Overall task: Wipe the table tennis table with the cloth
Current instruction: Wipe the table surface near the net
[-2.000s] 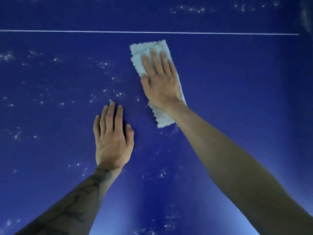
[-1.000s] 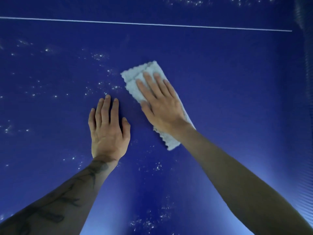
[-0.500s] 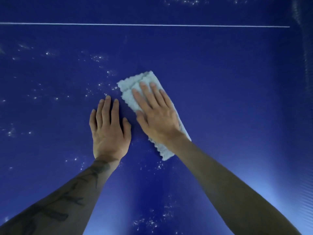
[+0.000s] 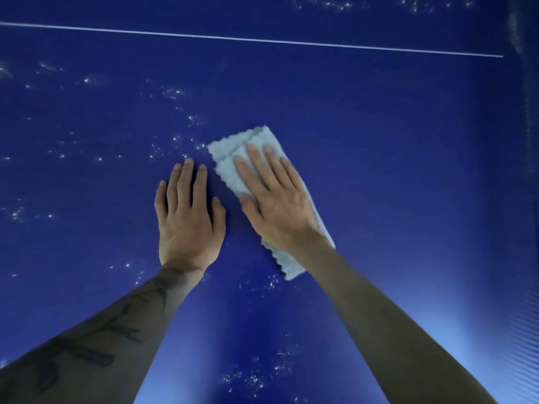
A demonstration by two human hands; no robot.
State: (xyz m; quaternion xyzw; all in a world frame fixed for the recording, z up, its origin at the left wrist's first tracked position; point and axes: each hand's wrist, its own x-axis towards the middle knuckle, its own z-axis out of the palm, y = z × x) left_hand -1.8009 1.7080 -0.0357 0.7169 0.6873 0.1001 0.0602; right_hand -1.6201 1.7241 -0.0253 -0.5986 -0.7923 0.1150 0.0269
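The blue table tennis table (image 4: 393, 158) fills the view. A folded pale blue cloth (image 4: 230, 158) with a scalloped edge lies on it near the middle. My right hand (image 4: 277, 199) presses flat on the cloth with straight fingers and covers its centre; both cloth ends stick out beyond the hand. My left hand (image 4: 188, 220) rests flat on the bare table just left of the cloth, fingers straight and together, with a narrow gap to the right thumb.
White specks and droplets (image 4: 175, 93) are scattered over the left half of the table and also near the bottom (image 4: 253, 380). A thin white line (image 4: 262, 39) crosses the table at the top. The net (image 4: 525, 112) shows along the right edge.
My right hand has drawn the cloth back toward me and to the left, from near the white line to beside my left hand. The left hand has stayed planted.
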